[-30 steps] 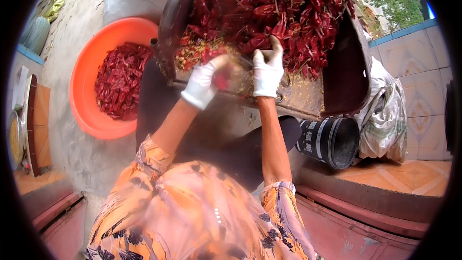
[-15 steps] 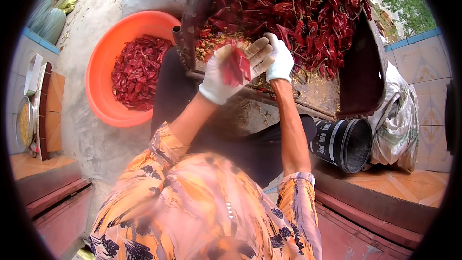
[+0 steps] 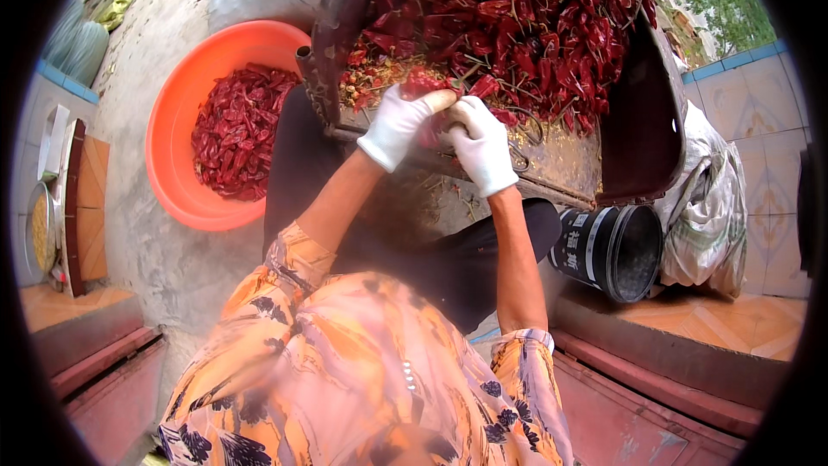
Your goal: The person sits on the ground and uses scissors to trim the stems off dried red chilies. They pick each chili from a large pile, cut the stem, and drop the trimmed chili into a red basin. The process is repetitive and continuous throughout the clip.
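A seated person in a patterned orange shirt (image 3: 371, 362) works with two white-gloved hands that meet just above the middle of the frame. The left hand (image 3: 398, 129) is curled around a red pepper (image 3: 425, 82), which shows above its thumb; part of it is hidden by the glove. The right hand (image 3: 479, 142) has its fingers bent inward, their tips meeting the left thumb; whether they pinch anything cannot be told. Beyond them, across the upper middle and right, a dark container (image 3: 642, 134) holds a large heap of glossy whole peppers (image 3: 526, 30), with pale seeds (image 3: 366, 82) scattered at its left. Metal loops (image 3: 530, 127), like scissor handles, lie just beside the right hand. At left, an orange tub (image 3: 164, 151) holds flatter red pieces (image 3: 241, 134). At right, a black bucket (image 3: 604, 250) lies tipped beside a pale sack (image 3: 707, 207). The step in hand looks like parting a pepper from its stem or seeds, probably partway done. The next move seems to call for a steady left grip while the right fingertips work at the pepper's end.
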Demonstrator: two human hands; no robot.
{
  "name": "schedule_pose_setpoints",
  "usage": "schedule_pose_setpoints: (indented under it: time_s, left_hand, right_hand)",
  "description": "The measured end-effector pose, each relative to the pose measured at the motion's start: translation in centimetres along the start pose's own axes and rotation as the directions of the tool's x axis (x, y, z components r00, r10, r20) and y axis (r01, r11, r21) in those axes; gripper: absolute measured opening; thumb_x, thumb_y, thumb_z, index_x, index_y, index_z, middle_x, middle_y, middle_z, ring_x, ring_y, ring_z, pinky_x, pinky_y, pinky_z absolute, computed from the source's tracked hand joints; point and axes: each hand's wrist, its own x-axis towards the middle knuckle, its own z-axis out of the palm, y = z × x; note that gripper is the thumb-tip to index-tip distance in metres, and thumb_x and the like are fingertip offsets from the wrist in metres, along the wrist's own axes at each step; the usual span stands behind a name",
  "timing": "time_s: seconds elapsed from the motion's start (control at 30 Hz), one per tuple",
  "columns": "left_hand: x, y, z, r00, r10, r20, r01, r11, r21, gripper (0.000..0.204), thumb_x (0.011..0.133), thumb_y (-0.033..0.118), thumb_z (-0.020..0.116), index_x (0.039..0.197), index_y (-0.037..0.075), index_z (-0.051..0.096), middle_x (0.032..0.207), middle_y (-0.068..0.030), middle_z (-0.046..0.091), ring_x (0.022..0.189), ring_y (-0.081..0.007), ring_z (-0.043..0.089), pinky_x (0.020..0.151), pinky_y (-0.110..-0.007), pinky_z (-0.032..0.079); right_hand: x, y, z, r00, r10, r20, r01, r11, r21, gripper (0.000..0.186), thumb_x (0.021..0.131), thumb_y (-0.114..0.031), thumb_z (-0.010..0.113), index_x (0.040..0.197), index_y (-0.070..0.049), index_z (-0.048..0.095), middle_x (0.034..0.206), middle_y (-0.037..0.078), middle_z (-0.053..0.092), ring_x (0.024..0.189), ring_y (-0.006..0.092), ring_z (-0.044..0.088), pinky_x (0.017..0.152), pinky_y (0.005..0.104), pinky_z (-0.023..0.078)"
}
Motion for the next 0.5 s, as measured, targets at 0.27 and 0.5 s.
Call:
schedule_pose_setpoints:
  time_s: [0.27, 0.5]
  left_hand:
    - [-2.7, 1.0, 1.2, 0.992, -0.016, 0.129, -0.002, 0.991, 0.137, 0.020, 0.085, 0.020, 0.076, 0.093, 0.009, 0.062, 0.072, 0.0020, 0.062, 0.063, -0.0061, 0.057, 0.055, -0.021, 0.044]
    - [-3.7, 1.6, -0.3, 0.924, -0.253, 0.287, 0.124, 0.908, 0.401, 0.018, 0.089, 0.021, 0.069, 0.091, 0.004, 0.064, 0.078, -0.0024, 0.062, 0.067, -0.0099, 0.057, 0.061, -0.025, 0.046]
  right_hand:
    - [-1.8, -3.4, -0.6, 0.918, 0.373, -0.138, -0.240, 0.797, 0.555, 0.017, 0.092, -0.009, 0.065, 0.108, -0.003, 0.064, 0.094, 0.002, 0.065, 0.070, 0.0059, 0.060, 0.060, 0.0210, 0.050]
    - [-4.4, -5.2, 0.1, 0.902, 0.258, -0.346, -0.086, 0.893, 0.442, 0.019, 0.091, -0.004, 0.065, 0.110, 0.000, 0.067, 0.085, 0.002, 0.064, 0.064, 0.0071, 0.060, 0.058, 0.0188, 0.049]
